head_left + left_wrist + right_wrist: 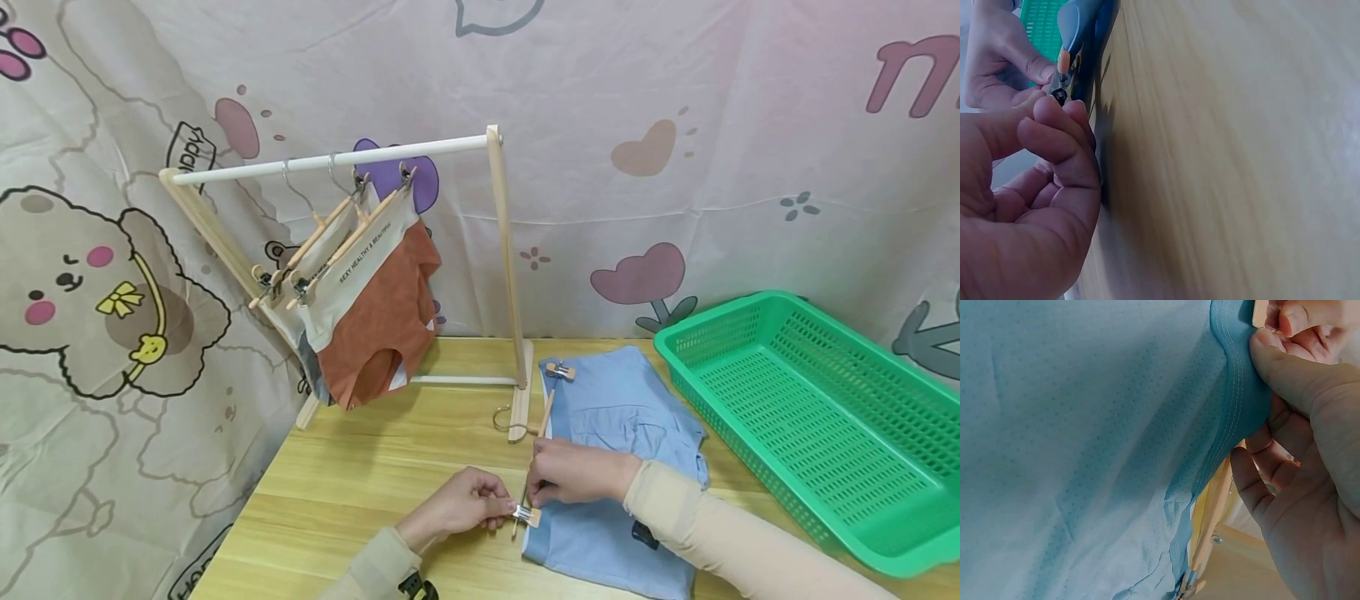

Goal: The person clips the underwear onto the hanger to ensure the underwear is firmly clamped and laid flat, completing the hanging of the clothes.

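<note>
Light blue boxer briefs (637, 417) lie on the table, their waistband along a wooden clip hanger (550, 407). The hanger's far clip (560, 372) sits on the waistband's far end. At the near end, my left hand (461, 504) pinches the other clip (528, 516) between thumb and fingers. My right hand (581, 471) is just beside it, over the hanger bar. In the right wrist view, the right thumb presses the darker blue waistband (1244, 394) against the fingers behind it. Whether the near clip's jaws grip the cloth, I cannot tell.
A wooden rack (504, 250) with a white rail stands at the back left. Rust-coloured underwear (386, 308) hangs there from a clip hanger, another garment behind it. A green plastic basket (765, 433) is on the right. A printed cloth (562, 100) hangs behind the table.
</note>
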The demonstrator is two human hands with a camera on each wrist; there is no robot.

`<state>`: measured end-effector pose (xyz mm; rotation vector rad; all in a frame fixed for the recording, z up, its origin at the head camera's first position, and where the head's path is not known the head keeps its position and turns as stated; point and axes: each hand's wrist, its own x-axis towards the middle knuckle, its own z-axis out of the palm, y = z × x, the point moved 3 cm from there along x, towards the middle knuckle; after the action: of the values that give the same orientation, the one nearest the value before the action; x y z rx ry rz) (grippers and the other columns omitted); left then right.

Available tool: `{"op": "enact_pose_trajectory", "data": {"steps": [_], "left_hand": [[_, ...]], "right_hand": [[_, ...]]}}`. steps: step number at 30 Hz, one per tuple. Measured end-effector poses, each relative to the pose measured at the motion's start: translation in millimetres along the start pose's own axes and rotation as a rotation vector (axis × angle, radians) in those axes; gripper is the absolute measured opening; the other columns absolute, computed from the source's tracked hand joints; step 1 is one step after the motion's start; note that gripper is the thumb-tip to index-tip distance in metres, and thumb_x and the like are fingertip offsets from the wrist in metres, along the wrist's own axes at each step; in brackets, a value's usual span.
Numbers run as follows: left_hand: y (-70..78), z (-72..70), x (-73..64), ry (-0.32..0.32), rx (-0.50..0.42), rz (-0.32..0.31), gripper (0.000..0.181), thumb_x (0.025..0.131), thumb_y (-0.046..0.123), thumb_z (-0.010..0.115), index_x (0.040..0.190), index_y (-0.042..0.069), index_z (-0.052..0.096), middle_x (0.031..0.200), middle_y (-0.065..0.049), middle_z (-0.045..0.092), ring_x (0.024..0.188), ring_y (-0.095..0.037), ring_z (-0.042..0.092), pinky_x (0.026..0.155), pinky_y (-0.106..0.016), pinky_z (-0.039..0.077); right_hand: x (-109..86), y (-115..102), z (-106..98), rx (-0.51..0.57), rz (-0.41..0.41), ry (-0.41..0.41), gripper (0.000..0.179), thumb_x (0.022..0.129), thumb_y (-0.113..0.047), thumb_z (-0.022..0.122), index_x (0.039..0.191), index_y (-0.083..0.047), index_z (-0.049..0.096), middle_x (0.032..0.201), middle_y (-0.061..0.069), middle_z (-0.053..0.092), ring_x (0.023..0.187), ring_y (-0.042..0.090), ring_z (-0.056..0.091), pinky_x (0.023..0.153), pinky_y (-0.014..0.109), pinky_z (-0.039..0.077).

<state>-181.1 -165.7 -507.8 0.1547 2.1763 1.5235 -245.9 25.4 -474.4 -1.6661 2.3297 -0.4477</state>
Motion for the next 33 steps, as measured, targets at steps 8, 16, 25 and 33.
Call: {"op": "enact_pose_trajectory", "data": {"steps": [8, 16, 25, 33], "left_hand": [[6.4, 4.8, -1.6, 0.018, 0.062, -0.009, 0.022, 0.099, 0.015, 0.077, 0.083, 0.001, 0.073, 0.065, 0.0, 0.066, 0.057, -0.009, 0.059, 0.053, -0.02, 0.045], [14.5, 7.1, -7.1, -0.01, 0.212, 0.015, 0.031, 0.092, 0.025, 0.085, 0.072, 0.005, 0.074, 0.056, 0.0, 0.067, 0.047, -0.005, 0.058, 0.046, -0.018, 0.04], [42.9, 5.3, -10.6, -0.011, 0.501, 0.086, 0.036, 0.09, 0.035, 0.088, 0.064, 0.011, 0.078, 0.052, -0.001, 0.067, 0.041, 0.003, 0.043, 0.045, -0.017, 0.035], [87.8, -7.5, 65.4, 0.229, 0.691, 0.21, 0.011, 0.102, 0.013, 0.072, 0.099, 0.004, 0.077, 0.084, -0.008, 0.076, 0.064, -0.008, 0.062, 0.061, -0.023, 0.053]], "right_hand": [[1.3, 0.7, 2.0, -0.026, 0.007, 0.015, 0.006, 0.095, -0.033, 0.081, 0.091, -0.029, 0.083, 0.085, -0.025, 0.075, 0.083, -0.005, 0.045, 0.081, 0.015, 0.039], [-3.6, 12.7, -6.5, 0.091, 0.04, 0.082, 0.006, 0.099, -0.03, 0.078, 0.095, -0.027, 0.081, 0.089, -0.022, 0.073, 0.085, -0.008, 0.057, 0.085, 0.018, 0.052], [-23.4, 87.2, -44.9, 0.185, 0.345, 0.365, 0.009, 0.104, -0.018, 0.071, 0.103, -0.012, 0.079, 0.092, -0.004, 0.076, 0.08, 0.003, 0.063, 0.074, 0.026, 0.056], [-8.8, 129.2, -54.1, 0.111, 0.499, 0.407, 0.023, 0.105, -0.009, 0.067, 0.126, -0.003, 0.074, 0.122, 0.015, 0.078, 0.114, 0.034, 0.074, 0.1, 0.052, 0.06]]}}
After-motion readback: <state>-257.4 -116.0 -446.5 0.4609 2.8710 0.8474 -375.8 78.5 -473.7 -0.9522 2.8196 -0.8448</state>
